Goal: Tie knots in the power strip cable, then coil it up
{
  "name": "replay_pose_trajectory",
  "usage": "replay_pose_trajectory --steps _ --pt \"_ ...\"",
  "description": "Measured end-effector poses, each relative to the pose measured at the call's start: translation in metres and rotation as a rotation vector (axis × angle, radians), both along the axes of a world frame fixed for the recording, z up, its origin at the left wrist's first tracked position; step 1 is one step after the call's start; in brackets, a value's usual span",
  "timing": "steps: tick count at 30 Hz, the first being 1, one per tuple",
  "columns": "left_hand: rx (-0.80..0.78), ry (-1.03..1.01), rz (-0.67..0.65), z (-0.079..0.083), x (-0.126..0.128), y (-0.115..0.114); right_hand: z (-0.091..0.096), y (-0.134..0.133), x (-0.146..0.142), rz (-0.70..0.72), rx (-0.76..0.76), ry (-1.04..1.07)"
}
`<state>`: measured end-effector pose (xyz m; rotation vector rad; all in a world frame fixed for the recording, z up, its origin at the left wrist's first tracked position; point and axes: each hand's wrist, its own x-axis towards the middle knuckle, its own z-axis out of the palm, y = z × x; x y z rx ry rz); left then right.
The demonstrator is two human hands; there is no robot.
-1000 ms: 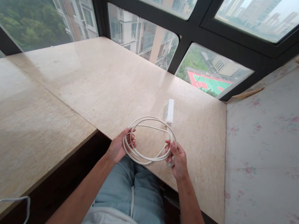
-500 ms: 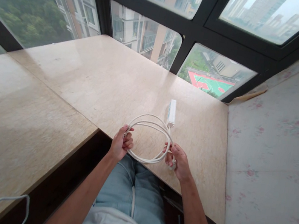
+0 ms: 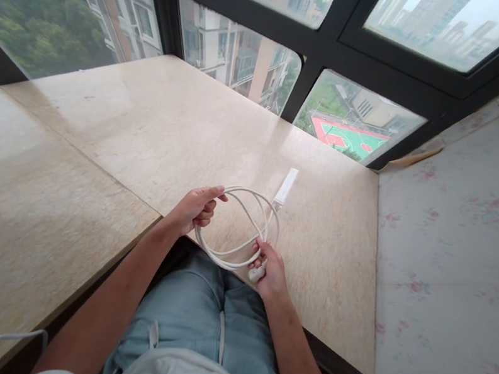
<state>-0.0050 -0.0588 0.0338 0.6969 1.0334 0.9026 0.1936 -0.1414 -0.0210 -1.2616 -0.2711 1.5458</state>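
A white power cable (image 3: pixel 239 246) is wound into a coil over the front edge of the beige stone sill (image 3: pixel 181 137). My left hand (image 3: pixel 193 206) is closed round the coil's left side, thumb on top. On the coil's lower right my right hand (image 3: pixel 267 270) grips the cable near its white plug (image 3: pixel 257 272). The cable runs up to a white power strip (image 3: pixel 286 187) that lies on the sill just beyond the coil.
Dark-framed windows (image 3: pixel 309 56) close off the far side of the sill. A lower stone slab (image 3: pixel 24 219) lies at left, with a loop of white cable (image 3: pixel 8 338) at its near edge. A floral-patterned surface (image 3: pixel 469 249) rises on the right. My jeans-clad legs (image 3: pixel 211 327) are below.
Both hands moved left and the coil went with them and became narrower. The power strip swung, its far end now tilted to the right.
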Motion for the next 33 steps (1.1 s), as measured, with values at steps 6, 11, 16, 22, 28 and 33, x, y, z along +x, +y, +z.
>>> replay_pose_trajectory --steps 6,11,16,22,28,33 --pt "-0.038 0.031 -0.219 0.019 -0.008 0.036 0.001 -0.004 -0.026 -0.237 0.03 -0.063" --pt "-0.138 -0.102 -0.262 0.011 -0.005 0.036 -0.003 0.005 -0.02 -0.163 0.018 0.066" --pt "-0.259 -0.262 -0.136 -0.019 0.004 0.018 -0.006 0.011 -0.004 -0.194 0.034 -0.016" --pt "-0.316 -0.363 -0.117 -0.045 0.023 0.001 0.007 0.009 0.03 -0.148 0.083 -0.147" --pt "-0.369 -0.4 -0.086 -0.054 0.06 0.013 0.004 0.0 0.066 -0.108 0.114 0.051" --pt "-0.435 -0.559 -0.262 -0.065 0.115 0.031 0.002 -0.008 0.081 -0.04 0.176 0.145"
